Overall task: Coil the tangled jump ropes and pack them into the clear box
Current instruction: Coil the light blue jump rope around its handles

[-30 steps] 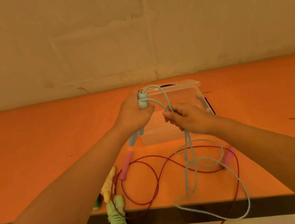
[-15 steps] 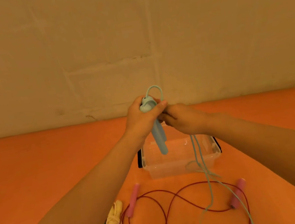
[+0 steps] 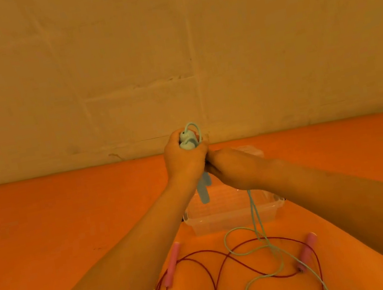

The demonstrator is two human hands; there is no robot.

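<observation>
While the clear box [image 3: 233,216] sits on the orange bench [image 3: 47,234] with no rope visibly inside, the left hand [image 3: 184,161] fingers clamp two smooth pale-blue handles [image 3: 202,191] above it. Right hand [image 3: 230,168] fingers curl round the thin blue cord [image 3: 255,213] — it trails onto the bench, crossing one red rope [image 3: 207,272] with two pink handles [image 3: 171,263].
</observation>
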